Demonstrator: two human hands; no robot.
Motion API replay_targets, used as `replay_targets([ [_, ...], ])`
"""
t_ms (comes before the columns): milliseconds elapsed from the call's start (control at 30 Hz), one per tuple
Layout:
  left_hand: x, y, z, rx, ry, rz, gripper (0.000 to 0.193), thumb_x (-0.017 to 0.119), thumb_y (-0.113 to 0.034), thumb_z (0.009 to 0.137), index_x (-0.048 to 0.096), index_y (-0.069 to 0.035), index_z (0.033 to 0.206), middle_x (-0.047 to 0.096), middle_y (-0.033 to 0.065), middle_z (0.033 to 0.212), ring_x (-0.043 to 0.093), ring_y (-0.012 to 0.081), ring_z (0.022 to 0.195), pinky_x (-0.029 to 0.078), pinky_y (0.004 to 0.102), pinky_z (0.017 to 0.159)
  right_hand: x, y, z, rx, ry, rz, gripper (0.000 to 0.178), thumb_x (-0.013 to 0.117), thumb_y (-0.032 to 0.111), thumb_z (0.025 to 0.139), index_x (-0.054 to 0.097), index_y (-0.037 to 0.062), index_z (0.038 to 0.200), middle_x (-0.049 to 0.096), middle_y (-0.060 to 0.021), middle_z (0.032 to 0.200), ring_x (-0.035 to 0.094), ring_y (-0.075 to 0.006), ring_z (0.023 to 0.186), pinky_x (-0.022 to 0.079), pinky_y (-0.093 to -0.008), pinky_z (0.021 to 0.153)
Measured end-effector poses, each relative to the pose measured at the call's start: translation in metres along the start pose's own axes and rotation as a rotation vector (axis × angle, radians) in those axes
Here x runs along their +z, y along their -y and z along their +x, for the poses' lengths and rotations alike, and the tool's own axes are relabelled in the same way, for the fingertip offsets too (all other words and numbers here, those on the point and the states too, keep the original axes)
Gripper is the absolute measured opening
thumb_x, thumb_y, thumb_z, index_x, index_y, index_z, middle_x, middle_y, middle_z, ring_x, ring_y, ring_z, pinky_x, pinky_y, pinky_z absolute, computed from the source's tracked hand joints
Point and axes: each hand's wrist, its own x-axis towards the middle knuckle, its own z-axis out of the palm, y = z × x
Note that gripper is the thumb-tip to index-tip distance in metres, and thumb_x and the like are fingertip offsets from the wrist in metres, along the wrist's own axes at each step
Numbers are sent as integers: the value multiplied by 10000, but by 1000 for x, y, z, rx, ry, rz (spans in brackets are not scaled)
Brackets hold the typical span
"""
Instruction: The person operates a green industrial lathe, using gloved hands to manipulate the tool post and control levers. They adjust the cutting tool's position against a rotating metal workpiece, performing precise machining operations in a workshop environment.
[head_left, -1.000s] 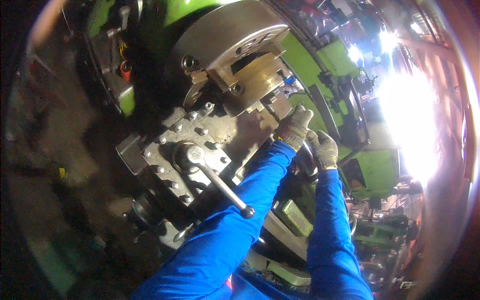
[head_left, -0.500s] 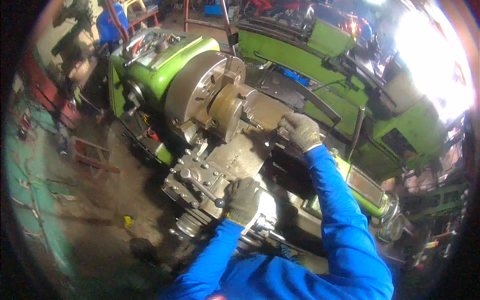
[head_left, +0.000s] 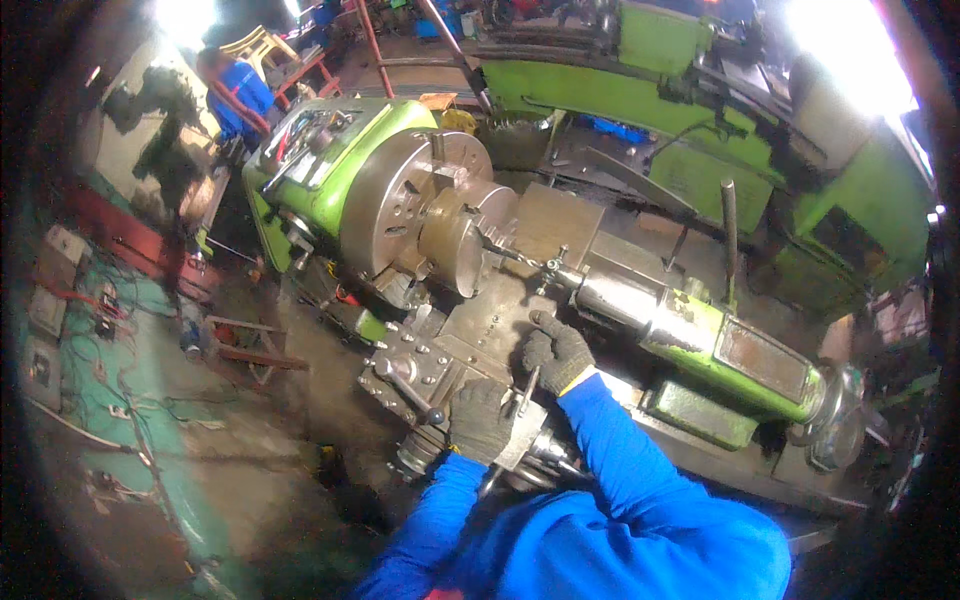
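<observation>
A gloved left hand, my left hand [head_left: 480, 420], lies palm down on the lathe carriage, beside the black-knobbed lever [head_left: 408, 388] of the tool post [head_left: 410, 355]. To its right, my gloved right hand [head_left: 556, 352] is closed over the cross slide [head_left: 492, 318]. A short metal rod [head_left: 527, 390] shows below its fingers; whether they grip it is hidden. Beyond that hand, a drill bit [head_left: 518, 257] sits in a small chuck [head_left: 562, 272] on the tailstock [head_left: 690, 325]. It points at the round workpiece [head_left: 452, 245] clamped in the large lathe chuck [head_left: 385, 205].
The green headstock [head_left: 325, 165] carries loose tools on top. A second green machine [head_left: 620, 115] stands behind the lathe. A person in blue [head_left: 243, 95] is at the far left. Cables [head_left: 105, 320] trail along the left side, near a reddish metal frame [head_left: 250, 350].
My right hand has moved from the drill chuck back toward me, near my left hand. The drill bit and its chuck now show. The whole view has shifted; my left hand stays on the carriage.
</observation>
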Motion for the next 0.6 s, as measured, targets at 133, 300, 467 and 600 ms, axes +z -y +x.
replay_targets([
  [133, 16, 8, -2, -20, -43, -24, 323, 726, -313, 916, 698, -78, 1136, 694, 146, 1168, 628, 390, 1113, 476, 540, 989, -50, 12, 79, -179, 65, 19, 223, 542, 319, 1107, 633, 122, 1056, 469, -23, 613, 455, -208, 529, 410, -382, 528],
  [300, 16, 0, -4, -55, -58, 41, 302, 719, -295, 939, 719, -95, 1165, 694, 195, 1185, 615, 429, 1201, 469, 560, 1067, -24, 29, 83, -459, -265, -1201, 387, 469, 405, 1071, 673, 91, 1173, 585, -150, 1067, 549, -325, 992, 462, -457, 882],
  [467, 27, 24, -25, -62, 98, 225, 348, 702, -285, 939, 716, -104, 1235, 667, 208, 1282, 587, 426, 1272, 460, 549, 1111, -11, 30, 91, -558, -544, -2075, 581, 445, 503, 1023, 688, 49, 1290, 639, -278, 1409, 596, -446, 1334, 487, -533, 1127],
  [600, 69, 57, -43, 11, 92, 268, 382, 692, -279, 938, 714, -110, 1280, 648, 214, 1348, 569, 421, 1317, 454, 540, 1139, -25, 44, 106, -573, -461, -2307, 594, 455, 507, 1033, 676, 45, 1334, 633, -298, 1404, 582, -454, 1351, 495, -550, 1116],
])
